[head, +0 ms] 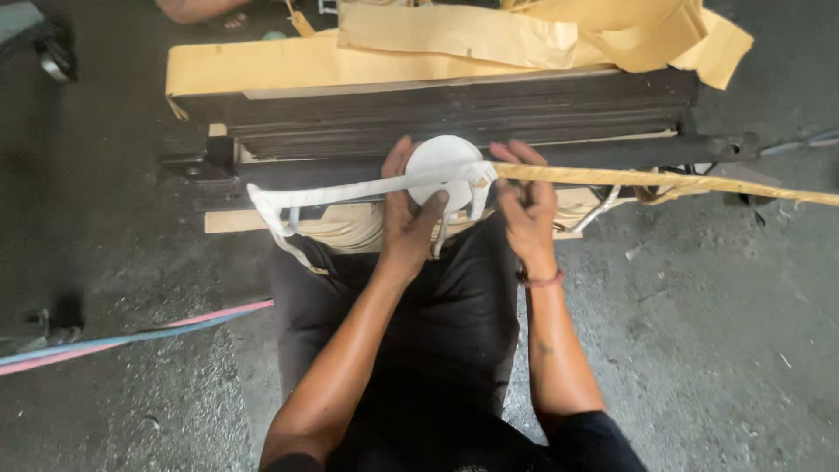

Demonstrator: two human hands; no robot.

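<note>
Head camera is showing me both hands working at the dark bar (pixel 612 156): my left hand (pixel 411 223) is closing thumb and fingers around the white disc (pixel 441 162) and white strap (pixel 341 194), while my right hand (pixel 529 205) is pinching the yellow strap (pixel 664 179) where it meets the disc. I am judging this as mid-threading; the next pull calls for even tension along the bar.

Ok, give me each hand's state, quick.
Left hand: closed on the white disc, thumb across it.
Right hand: closed, pinching the tan strap where it meets the disc.
</note>
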